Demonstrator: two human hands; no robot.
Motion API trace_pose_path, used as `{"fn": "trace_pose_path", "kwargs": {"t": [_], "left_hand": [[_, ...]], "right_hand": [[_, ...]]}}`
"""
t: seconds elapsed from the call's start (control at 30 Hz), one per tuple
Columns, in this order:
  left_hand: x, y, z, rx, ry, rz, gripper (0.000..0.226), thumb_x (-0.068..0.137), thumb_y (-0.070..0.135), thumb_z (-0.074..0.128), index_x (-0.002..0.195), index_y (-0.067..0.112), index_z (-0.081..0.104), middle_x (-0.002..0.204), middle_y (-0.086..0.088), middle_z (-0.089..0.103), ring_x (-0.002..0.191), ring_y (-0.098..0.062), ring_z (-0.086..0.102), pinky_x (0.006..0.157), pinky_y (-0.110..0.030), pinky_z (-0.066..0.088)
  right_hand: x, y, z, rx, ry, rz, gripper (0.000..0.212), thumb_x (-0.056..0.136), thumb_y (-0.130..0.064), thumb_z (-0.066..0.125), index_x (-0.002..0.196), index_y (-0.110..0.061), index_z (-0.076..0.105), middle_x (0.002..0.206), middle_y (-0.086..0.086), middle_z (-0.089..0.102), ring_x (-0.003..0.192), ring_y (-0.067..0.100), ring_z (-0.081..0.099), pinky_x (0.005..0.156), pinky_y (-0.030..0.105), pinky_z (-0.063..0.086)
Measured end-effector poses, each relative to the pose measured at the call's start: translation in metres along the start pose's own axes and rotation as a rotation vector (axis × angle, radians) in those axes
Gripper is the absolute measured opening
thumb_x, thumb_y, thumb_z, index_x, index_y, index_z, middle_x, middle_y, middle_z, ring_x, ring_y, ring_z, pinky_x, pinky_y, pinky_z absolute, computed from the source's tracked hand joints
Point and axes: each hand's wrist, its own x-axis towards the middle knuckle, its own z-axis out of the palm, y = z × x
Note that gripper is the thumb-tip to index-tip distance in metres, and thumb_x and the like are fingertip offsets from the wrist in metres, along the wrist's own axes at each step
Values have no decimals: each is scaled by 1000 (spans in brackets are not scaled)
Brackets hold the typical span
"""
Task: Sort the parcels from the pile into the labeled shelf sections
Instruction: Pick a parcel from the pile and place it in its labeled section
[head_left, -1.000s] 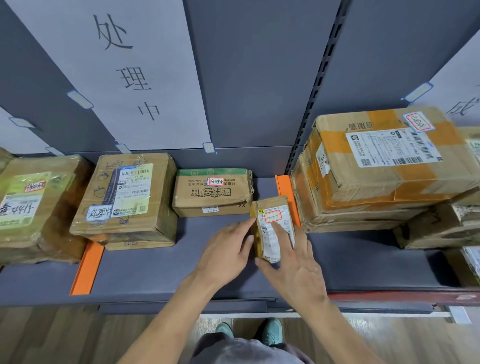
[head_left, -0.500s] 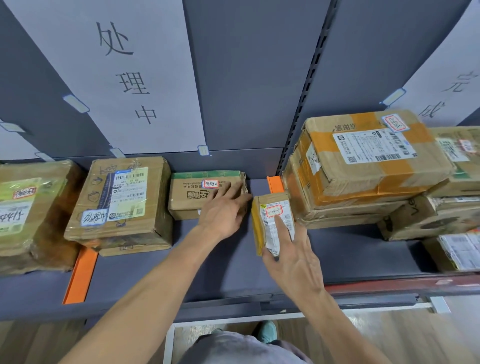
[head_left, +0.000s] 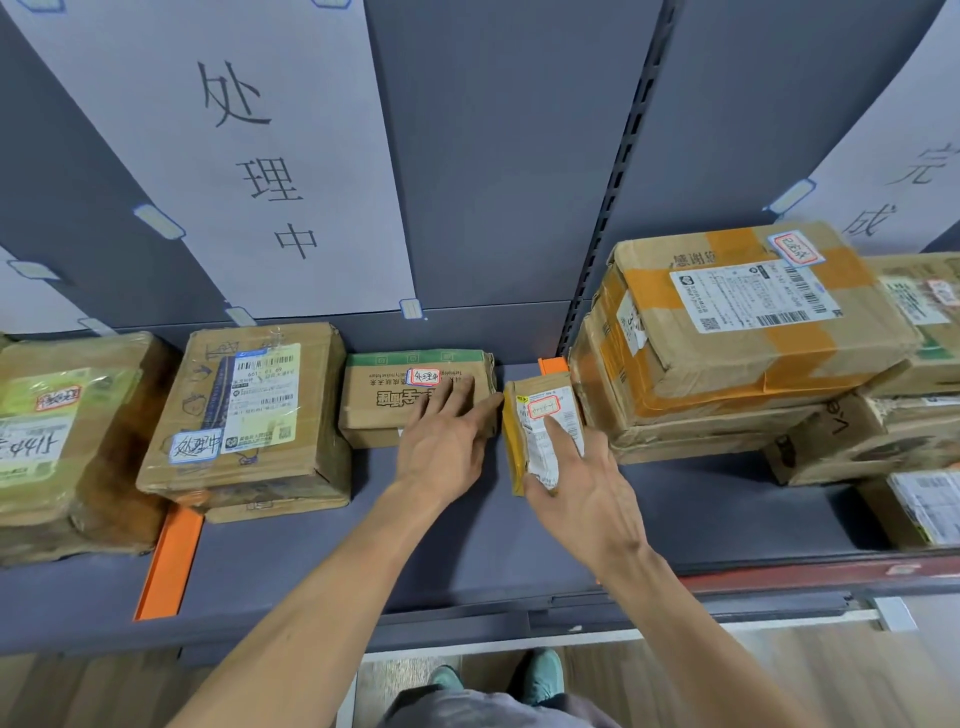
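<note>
A small brown parcel (head_left: 537, 415) with a white label and a red-edged sticker stands on the grey shelf (head_left: 467, 545), just left of the orange divider (head_left: 553, 365). My right hand (head_left: 587, 488) holds it, with fingers laid on its labelled face and the thumb at its near end. My left hand (head_left: 447, 441) rests flat on a low cardboard box (head_left: 384, 400) with a green top edge, right beside the small parcel. Behind this section hangs a white paper sign (head_left: 260, 166) with three handwritten characters.
A taped box (head_left: 244, 415) with a blue-edged sticker sits left of the low box. A yellow-green parcel (head_left: 47, 441) lies beyond another orange divider (head_left: 169, 561). Stacked boxes (head_left: 753, 322) fill the right section under a second sign (head_left: 893, 197).
My left hand left the small parcel and moved up-left onto the low green-edged box. My right hand pushed the small parcel further back toward the orange divider.
</note>
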Motion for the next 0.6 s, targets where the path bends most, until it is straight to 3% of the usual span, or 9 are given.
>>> {"fn": "trace_pose_path", "kwargs": {"t": [0.27,0.6], "left_hand": [[-5,-3,3,14,70,-37,58,100,35,51,155,49,34,168,-3,29,156,-29,23,125,-43,21],[-7,-1,8,18,96,-74,60,100,35,51,155,49,33,169,-4,26,156,-31,21,125,-46,20]], "right_hand": [[-8,7,1,58,-20,-27,76,91,-44,64,157,-27,29,140,8,37,120,30,51,84,41,56],[-15,10,3,61,-4,-54,76,89,-43,68,155,-26,34,141,8,40,119,29,55,80,41,58]]}}
